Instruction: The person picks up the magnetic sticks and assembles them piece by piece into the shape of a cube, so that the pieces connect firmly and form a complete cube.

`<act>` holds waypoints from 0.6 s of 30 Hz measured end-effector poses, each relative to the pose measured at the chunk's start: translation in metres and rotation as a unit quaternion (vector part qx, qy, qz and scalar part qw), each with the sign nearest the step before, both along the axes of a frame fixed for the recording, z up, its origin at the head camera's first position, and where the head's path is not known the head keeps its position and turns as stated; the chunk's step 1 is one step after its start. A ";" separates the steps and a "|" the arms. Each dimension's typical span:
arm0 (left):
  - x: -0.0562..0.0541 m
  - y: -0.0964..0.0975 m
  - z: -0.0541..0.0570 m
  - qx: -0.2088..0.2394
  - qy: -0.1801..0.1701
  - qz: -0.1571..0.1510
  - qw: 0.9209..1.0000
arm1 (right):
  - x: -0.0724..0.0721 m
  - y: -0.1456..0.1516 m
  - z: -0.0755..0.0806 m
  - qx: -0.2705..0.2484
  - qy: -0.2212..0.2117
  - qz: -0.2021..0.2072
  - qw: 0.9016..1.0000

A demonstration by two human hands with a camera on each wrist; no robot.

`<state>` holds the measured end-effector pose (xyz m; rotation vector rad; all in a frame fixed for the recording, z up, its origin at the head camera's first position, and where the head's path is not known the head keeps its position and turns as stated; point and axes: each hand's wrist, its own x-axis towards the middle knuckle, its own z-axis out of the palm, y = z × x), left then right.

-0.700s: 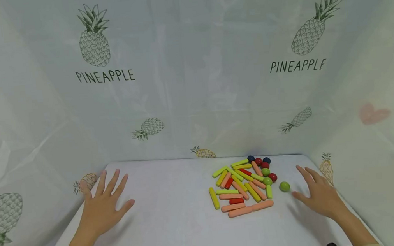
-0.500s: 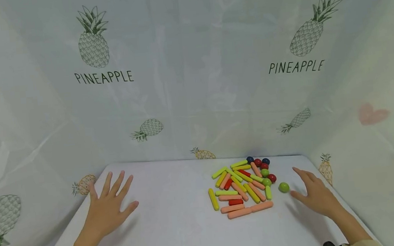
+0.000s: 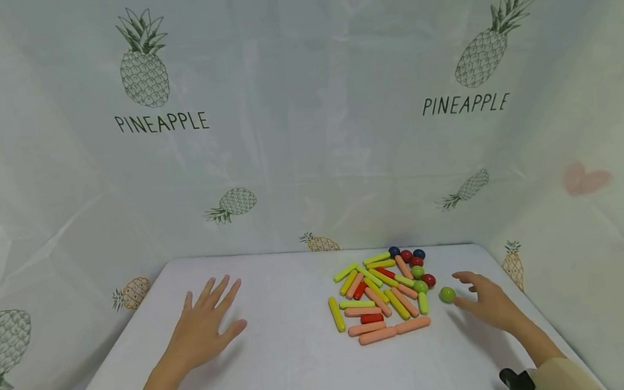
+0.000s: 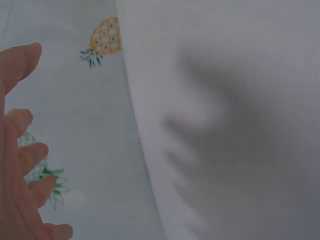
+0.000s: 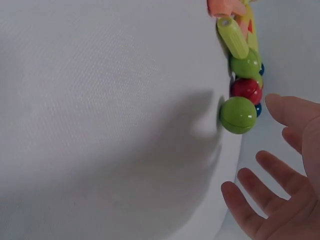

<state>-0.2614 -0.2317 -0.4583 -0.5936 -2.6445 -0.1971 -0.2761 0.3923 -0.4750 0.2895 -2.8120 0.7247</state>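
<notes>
On the right part of the white table (image 3: 282,358) lies a cluster of short sticks in yellow, lime, salmon and red, with red, green and dark blue balls at its far right. A lone green ball (image 3: 447,294) sits apart from the cluster. My right hand (image 3: 488,303) hovers just right of that ball, fingers loosely bent, holding nothing; in the right wrist view the green ball (image 5: 238,115) shows near the thumb. Over the left half of the table my left hand (image 3: 203,328) hangs with fingers spread, touching nothing. Only its fingers (image 4: 32,157) appear in the left wrist view.
A pale curtain (image 3: 292,97) printed with pineapples stands behind the table and along both sides. Two salmon sticks (image 3: 393,330) lie end to end at the cluster's near edge. A yellow stick (image 3: 336,314) lies at its left.
My left hand has moved right, toward the table's middle. My right hand has shifted slightly left, closer to the lone green ball, with its fingers bending more. The sticks and balls stay put.
</notes>
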 end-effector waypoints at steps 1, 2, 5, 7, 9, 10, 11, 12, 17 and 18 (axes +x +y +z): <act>-0.001 0.003 -0.002 0.003 -0.004 -0.005 1.000 | -0.001 0.001 -0.002 -0.005 -0.007 -0.001 1.000; -0.001 0.006 -0.003 0.006 -0.005 -0.010 1.000 | -0.002 0.001 -0.003 -0.011 -0.012 0.000 1.000; -0.002 0.016 -0.006 0.029 -0.012 -0.030 0.999 | -0.005 0.001 -0.006 -0.022 -0.026 0.000 0.999; -0.003 0.022 -0.007 0.047 -0.023 -0.038 0.998 | -0.006 0.000 -0.007 -0.030 -0.036 0.000 0.999; -0.003 0.029 -0.007 0.070 -0.043 -0.043 0.996 | -0.008 -0.001 -0.006 -0.033 -0.042 0.000 0.999; -0.004 0.032 -0.007 0.079 -0.055 -0.044 0.994 | -0.008 -0.002 -0.007 -0.033 -0.045 0.000 0.998; -0.005 0.035 -0.008 0.085 -0.068 -0.042 0.993 | -0.009 -0.002 -0.007 -0.033 -0.046 -0.002 0.998; -0.005 0.039 -0.008 0.092 -0.082 -0.040 0.992 | -0.009 -0.002 -0.006 -0.032 -0.048 -0.003 0.998; -0.011 0.060 -0.011 0.128 -0.142 -0.043 0.981 | -0.012 -0.004 -0.009 -0.036 -0.066 -0.016 0.997; -0.013 0.064 -0.012 0.134 -0.151 -0.046 0.978 | -0.013 -0.005 -0.010 -0.039 -0.068 -0.018 0.997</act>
